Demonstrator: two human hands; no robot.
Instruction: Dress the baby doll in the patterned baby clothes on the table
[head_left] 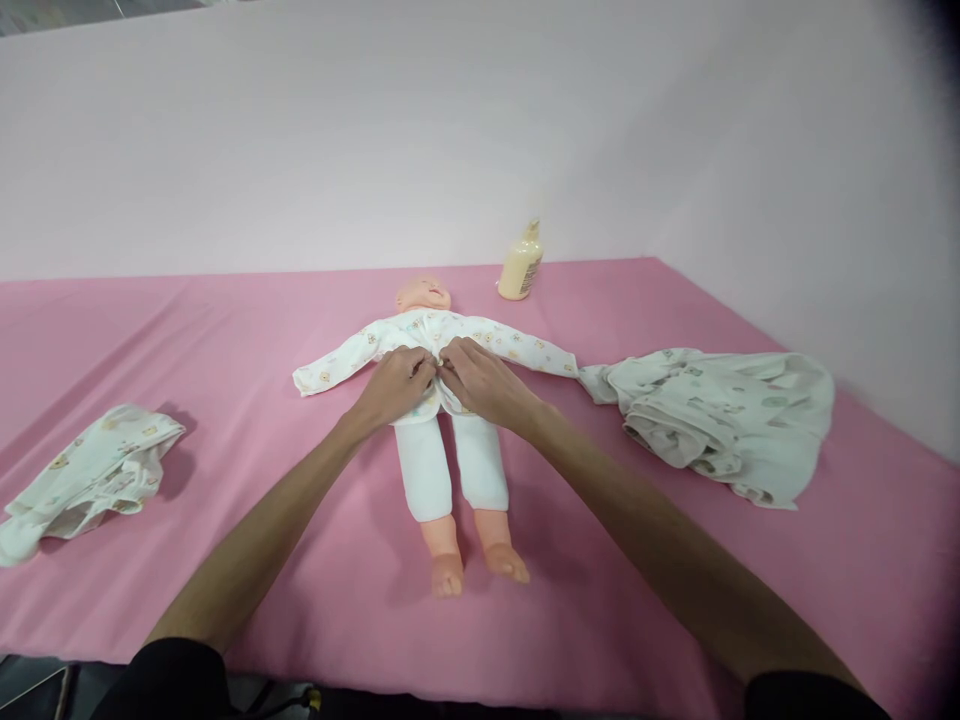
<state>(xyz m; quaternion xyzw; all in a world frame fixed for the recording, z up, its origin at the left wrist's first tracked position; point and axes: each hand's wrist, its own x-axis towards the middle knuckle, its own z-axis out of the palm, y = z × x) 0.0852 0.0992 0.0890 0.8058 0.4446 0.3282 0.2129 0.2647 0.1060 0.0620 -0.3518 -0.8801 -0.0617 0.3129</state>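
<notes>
Head camera: a doll (442, 400) lies face-up mid-table on a pink sheet (300, 560), both hands meeting at its waist. The left hand (396, 385) and right hand (484, 380) each pinch the front edges of its printed top (420, 335), apparently fastening it; the next move needs both edges aligned. 2 loose garments (90, 480) (720, 415) flank it; a bottle (521, 265) stands beyond.

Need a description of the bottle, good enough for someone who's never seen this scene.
Start at the pink table and find the doll lying in its middle, both hands on its shirt. Just past the doll's head, to the right by the back wall, stands a small cream bottle: the only hard, upright thing among soft cloth piles.
</notes>
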